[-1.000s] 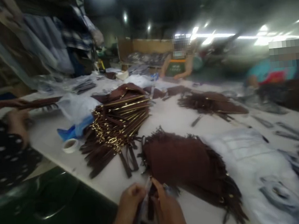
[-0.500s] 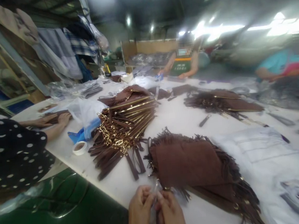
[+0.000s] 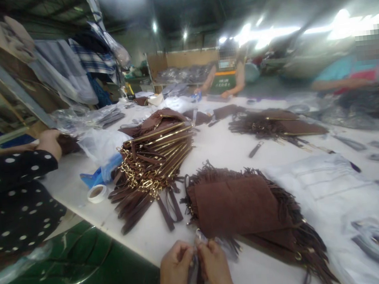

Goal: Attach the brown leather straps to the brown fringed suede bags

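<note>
Close to the table's front edge, my left hand [image 3: 177,263] and my right hand [image 3: 214,259] meet with fingertips pinched together. Between them hangs a dark brown strap [image 3: 199,275], with a bit of clear plastic [image 3: 201,235] showing above the fingers. The exact part under my fingertips is hidden. Just beyond my right hand lies a stack of brown fringed bags [image 3: 237,204]. Further off to the left is a pile of brown bags with gold zippers [image 3: 163,149], their straps and gold clasps [image 3: 142,173] spilling toward me.
A roll of white tape [image 3: 97,193] and a blue-and-white plastic bag [image 3: 105,152] sit at the left. White wrapping sheet [image 3: 315,197] covers the right side. A co-worker in polka-dot sleeves [image 3: 14,170] stands at left; two more people work across the table.
The view has shifted slightly. The co-worker at left has pulled their hands and a brown piece back toward the table's edge. My hands stay together, fingers moving slightly.
</note>
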`<state>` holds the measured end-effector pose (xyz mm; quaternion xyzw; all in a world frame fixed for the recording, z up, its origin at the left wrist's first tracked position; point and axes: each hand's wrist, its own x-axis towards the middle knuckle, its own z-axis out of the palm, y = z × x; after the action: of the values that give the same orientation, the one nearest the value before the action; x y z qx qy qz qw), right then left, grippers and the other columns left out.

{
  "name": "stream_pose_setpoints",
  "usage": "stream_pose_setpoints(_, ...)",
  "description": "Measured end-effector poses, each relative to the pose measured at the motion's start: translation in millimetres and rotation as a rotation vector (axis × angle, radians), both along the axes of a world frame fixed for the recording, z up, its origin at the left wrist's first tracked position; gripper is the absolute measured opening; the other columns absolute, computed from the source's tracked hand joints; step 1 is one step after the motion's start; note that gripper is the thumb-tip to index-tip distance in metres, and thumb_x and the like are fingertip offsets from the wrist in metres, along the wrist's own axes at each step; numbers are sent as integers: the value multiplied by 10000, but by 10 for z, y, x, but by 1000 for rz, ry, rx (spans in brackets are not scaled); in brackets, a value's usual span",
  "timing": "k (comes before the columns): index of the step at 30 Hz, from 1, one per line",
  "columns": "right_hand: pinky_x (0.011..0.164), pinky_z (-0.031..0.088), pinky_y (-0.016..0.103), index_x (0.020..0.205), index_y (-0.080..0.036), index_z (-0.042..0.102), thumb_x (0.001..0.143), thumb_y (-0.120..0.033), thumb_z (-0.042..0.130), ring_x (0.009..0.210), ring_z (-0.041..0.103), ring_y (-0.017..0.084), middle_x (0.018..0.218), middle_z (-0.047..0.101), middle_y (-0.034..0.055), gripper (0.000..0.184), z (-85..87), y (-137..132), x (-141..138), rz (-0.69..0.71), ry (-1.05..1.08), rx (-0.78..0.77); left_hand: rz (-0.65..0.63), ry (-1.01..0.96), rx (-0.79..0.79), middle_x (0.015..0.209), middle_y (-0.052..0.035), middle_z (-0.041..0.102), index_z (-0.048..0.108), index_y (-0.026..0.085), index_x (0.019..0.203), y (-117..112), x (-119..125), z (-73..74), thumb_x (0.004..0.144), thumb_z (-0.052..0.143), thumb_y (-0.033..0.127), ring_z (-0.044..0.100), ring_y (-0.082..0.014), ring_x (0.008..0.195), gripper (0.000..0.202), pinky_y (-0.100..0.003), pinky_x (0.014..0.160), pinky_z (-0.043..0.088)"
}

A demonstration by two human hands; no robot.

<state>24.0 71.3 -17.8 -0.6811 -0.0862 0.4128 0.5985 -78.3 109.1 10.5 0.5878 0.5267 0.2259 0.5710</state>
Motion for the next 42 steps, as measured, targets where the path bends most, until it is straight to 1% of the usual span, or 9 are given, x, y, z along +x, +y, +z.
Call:
stream_pose_setpoints(8,315,228,185,579,-219,434,594,-569,709,320,314,65,390,380,-99,445,-2,23,-38,30,128,-15,77,44,83,670,21,644,656,200,756,-66,36,-23,805,554,466,551,-173,673,288,-205,633,404)
stream_pose_setpoints(14,316,217,177,597,-224,416,617,-555,693,334,295,60,403,353,-111,432,-63,1,-68,32,167,23,119,64,15,640,3,636,633,185,701,-65,34,-80,796,562,488,546,-180,654,325,-227,607,400)
stream_pose_setpoints(17,329,216,176,621,-224,414,615,-568,694,349,298,58,425,363,-113,444,-129,-8,-84,23,176,51,202,-23,-108,589,11,595,604,174,654,-31,53,-156,750,615,436,514,-156,586,279,-234,565,394)
stream_pose_setpoints(20,333,201,177,649,-225,418,633,-571,689,356,300,58,446,375,-111,440,-137,-18,-92,28,200,88,253,-162,-312,530,20,555,574,165,629,33,71,-190,684,660,356,500,-140,515,217,-235,509,374)
stream_pose_setpoints(25,322,188,163,663,-224,416,632,-631,668,332,267,46,421,335,-128,481,-34,-27,-76,69,235,80,122,-272,-557,524,16,577,556,160,621,210,29,-106,636,692,264,539,-128,488,172,-205,473,358)
stream_pose_setpoints(28,308,196,162,647,-224,420,581,-692,672,314,259,41,402,336,-129,536,39,-27,-52,81,253,77,22,-272,-644,585,-30,645,598,136,646,311,-19,-66,640,701,235,586,-137,516,143,-204,486,396)
stream_pose_setpoints(33,304,214,158,636,-218,429,533,-717,692,311,264,35,394,349,-126,573,78,-35,-24,82,275,95,-62,-369,-836,651,-76,694,663,100,699,367,-51,-127,662,685,187,641,-171,579,97,-254,573,503)
stream_pose_setpoints(37,306,210,149,643,-213,429,571,-704,685,308,254,30,369,333,-132,558,41,-54,-18,121,289,107,-63,-377,-915,649,-118,702,686,60,732,349,-52,-208,692,663,196,656,-200,585,144,-297,608,540)
stream_pose_setpoints(42,311,212,139,649,-206,433,587,-659,718,317,282,25,412,382,-120,538,50,-77,-36,94,302,123,-12,-399,-924,608,-111,698,682,57,716,317,-69,-224,703,678,185,646,-192,536,128,-284,568,536)
